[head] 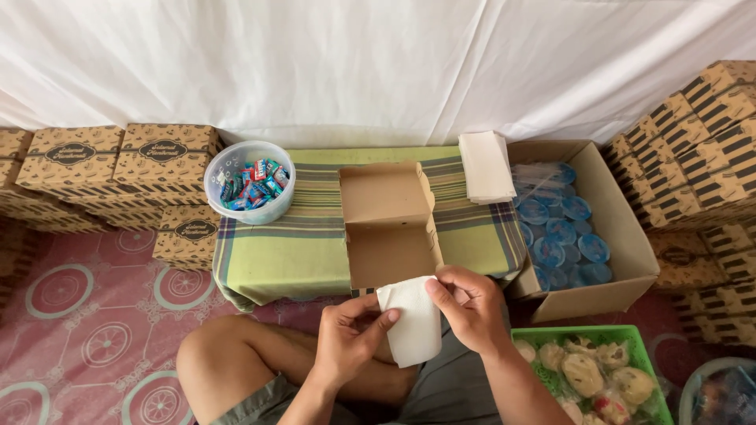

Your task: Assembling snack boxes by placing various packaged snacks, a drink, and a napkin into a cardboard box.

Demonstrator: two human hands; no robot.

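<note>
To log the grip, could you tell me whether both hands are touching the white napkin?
Touching. The head view shows the left hand pinching the napkin at its left edge, and the right hand gripping its top right corner.

Both hands [409,323] pinch a white napkin [413,321] beside an open box [390,224].

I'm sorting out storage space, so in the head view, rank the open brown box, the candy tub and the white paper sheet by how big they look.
1. open brown box
2. candy tub
3. white paper sheet, though it sits nearer the camera in both hands, so tub versus sheet is unsure.
</note>
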